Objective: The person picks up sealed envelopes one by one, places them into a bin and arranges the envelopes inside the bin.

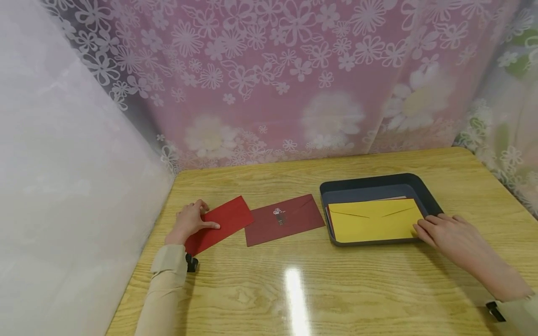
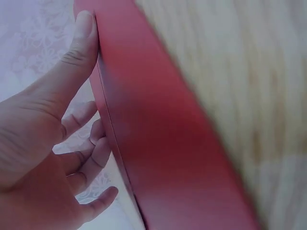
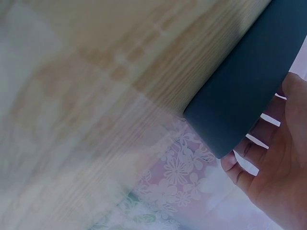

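My left hand [image 1: 192,221] holds a red envelope [image 1: 230,215] at its left part, thumb laid on top and the other fingers at its far edge. In the left wrist view the thumb meets the edge of the red envelope [image 2: 153,124] and the fingertips are partly behind it. The red envelope's right end meets a maroon envelope [image 1: 294,221] with a small printed design. My right hand [image 1: 451,235] grips the right front rim of a dark tray [image 1: 426,196]. A yellow envelope [image 1: 374,226] lies in the tray on top of other envelopes, mostly hidden.
The wooden table [image 1: 239,289] carries everything and has a bright light reflection near its front. A pink floral curtain [image 1: 269,93] hangs behind its back edge. White sheeting [image 1: 75,163] stands along the left side.
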Available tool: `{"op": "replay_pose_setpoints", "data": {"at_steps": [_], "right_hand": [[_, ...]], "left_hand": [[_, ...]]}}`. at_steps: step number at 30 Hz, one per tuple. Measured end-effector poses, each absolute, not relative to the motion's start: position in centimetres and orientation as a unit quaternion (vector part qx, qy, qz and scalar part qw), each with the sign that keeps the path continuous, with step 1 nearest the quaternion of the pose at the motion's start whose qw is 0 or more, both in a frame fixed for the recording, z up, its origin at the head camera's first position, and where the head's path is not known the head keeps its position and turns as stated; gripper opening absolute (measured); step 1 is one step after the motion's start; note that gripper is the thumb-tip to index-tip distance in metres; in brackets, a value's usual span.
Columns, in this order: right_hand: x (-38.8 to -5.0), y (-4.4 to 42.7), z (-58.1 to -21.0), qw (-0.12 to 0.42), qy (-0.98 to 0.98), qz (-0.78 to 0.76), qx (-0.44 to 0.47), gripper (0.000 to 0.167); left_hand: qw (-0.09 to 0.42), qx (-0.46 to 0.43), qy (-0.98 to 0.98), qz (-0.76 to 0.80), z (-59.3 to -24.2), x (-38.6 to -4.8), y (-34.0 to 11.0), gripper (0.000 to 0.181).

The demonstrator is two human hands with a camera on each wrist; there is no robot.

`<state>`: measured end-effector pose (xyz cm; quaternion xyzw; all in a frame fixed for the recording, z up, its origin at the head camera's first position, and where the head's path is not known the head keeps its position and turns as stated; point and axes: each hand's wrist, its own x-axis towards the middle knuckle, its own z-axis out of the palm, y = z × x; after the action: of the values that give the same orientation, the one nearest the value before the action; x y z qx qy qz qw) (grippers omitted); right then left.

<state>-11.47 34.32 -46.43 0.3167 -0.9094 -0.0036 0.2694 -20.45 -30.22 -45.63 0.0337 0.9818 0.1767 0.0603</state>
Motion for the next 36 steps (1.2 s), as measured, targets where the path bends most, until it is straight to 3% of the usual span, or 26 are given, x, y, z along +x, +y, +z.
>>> {"op": "replay_pose_setpoints", "data": {"at_steps": [6,10,26,36], "right_hand": [[-11.4,34.3,-46.4,0.268,-0.91,-0.002,0.316,0.063],[-11.3,34.3,-46.3,0.272,-0.908,-0.005,0.318,0.063],[-11.2,34.3,-46.4,0.263,-0.913,-0.002,0.311,0.064],[-11.4,34.5,-46.7,0.269,-0.912,0.0,0.311,0.067]], "left_hand": [[0.057,0.034,0.98,0.187,-45.7,-20.6,-30.5,0.059],[0.026,0.046,0.977,0.208,-46.0,-20.6,-30.6,0.05],[-0.275,0.186,0.934,0.135,-43.5,-20.7,-26.2,0.02],[-0.304,0.253,0.912,0.109,-40.4,-20.4,-21.1,0.019]]}}
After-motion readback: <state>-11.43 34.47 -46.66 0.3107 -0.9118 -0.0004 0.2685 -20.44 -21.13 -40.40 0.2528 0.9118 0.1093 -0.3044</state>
